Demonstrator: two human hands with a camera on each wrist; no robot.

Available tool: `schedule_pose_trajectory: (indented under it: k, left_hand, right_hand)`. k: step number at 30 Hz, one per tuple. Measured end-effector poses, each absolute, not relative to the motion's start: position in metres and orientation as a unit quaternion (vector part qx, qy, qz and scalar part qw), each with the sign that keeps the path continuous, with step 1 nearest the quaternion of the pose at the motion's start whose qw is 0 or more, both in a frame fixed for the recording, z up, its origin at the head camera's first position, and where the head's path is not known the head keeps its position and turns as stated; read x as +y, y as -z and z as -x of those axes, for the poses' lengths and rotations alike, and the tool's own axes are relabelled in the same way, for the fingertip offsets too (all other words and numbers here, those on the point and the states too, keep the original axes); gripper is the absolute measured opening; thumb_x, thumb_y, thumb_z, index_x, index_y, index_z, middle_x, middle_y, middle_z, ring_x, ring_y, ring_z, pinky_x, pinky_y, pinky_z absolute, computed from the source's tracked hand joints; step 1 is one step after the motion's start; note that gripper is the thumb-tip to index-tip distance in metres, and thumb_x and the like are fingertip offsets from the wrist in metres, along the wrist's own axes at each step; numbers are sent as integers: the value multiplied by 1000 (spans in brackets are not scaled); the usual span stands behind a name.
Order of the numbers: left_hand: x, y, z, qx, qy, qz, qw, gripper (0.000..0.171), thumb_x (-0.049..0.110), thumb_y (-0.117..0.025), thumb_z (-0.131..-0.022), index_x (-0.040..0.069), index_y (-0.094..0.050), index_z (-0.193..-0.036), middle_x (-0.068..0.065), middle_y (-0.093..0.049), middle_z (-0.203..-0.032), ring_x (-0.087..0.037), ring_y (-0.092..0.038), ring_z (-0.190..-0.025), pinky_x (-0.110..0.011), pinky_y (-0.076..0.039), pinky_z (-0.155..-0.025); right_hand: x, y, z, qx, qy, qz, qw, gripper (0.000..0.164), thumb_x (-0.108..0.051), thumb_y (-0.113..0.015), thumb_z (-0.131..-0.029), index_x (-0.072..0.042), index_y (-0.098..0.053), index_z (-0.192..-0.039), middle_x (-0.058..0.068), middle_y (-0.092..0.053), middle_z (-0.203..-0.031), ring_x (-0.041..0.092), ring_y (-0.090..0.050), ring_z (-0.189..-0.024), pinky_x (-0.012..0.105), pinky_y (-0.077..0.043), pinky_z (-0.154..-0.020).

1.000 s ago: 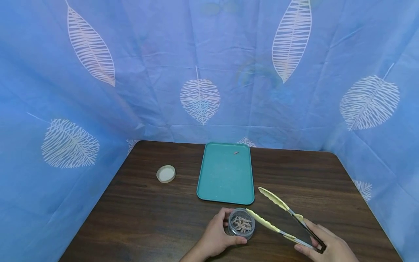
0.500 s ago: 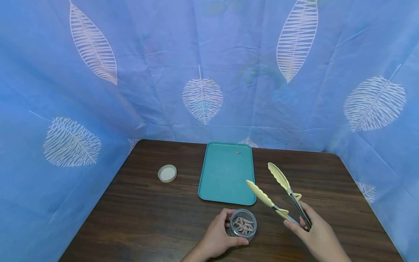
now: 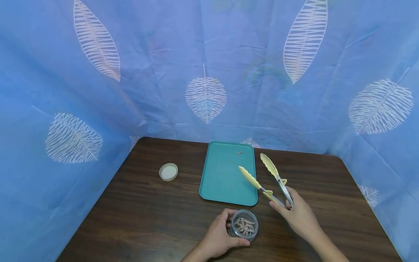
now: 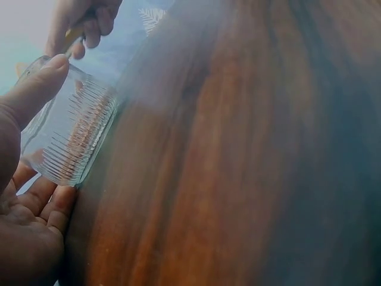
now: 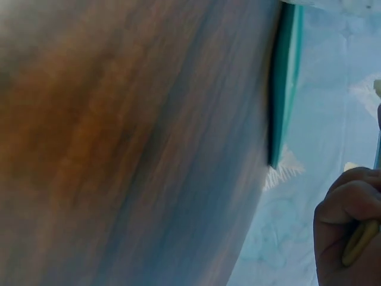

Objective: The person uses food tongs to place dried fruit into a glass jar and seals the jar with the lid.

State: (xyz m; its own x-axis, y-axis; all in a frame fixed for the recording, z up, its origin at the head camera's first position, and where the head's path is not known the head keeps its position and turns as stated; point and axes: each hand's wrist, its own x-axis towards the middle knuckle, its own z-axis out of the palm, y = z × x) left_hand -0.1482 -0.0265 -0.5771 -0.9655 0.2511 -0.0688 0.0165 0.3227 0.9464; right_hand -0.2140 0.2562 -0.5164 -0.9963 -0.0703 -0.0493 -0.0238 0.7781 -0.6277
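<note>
A clear, ribbed round jar [image 3: 250,238] stands without its lid on the dark wooden table. Inside it lie several pale, curled strips [image 3: 243,226]. The fingers and thumb of my left hand [image 3: 216,234] grip the jar's side, seen also in the left wrist view with the jar [image 4: 44,140]. My right hand [image 3: 302,216] holds a pair of metal tongs [image 3: 250,178] with yellow scalloped tips. The tips are spread apart with nothing between them, and the left one overlaps the teal tray [image 3: 222,182]. A small pinkish piece [image 3: 240,153] lies near the tray's far right corner.
A round lid [image 3: 168,171] rests inside up, left of the tray, on the wooden table [image 3: 137,203]. Blue cloth [image 3: 163,43] with white leaf prints hangs behind the table and along both sides.
My right hand has carried the spread tongs forward and left, from beside the jar to the tray's right edge. The left hand stays on the jar; the view has shifted slightly.
</note>
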Motion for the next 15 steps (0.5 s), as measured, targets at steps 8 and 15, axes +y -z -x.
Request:
schedule_pose_trajectory:
  k: [8,15]
  left_hand:
    - [-27,578,150,805,-578,-84,107,78,35,-100,-79,24,-58,-143,5,-65,-130,-2,-58,-115,-22,-54,-100]
    - [-29,578,150,803,-579,-85,111,78,35,-100,-79,26,-58,-143,6,-65,-130,-1,-58,-115,-22,-54,-100]
  right_hand:
    - [243,522,251,952,301,42,41,94,-60,-70,-101,2,-36,-164,6,-51,-76,18,-43,-62,30,-34,-53]
    - [235,531,283,959,272,55,51,98,-58,-68,-103,10,-32,-164,26,-71,-106,31,-69,-87,41,-53,-65]
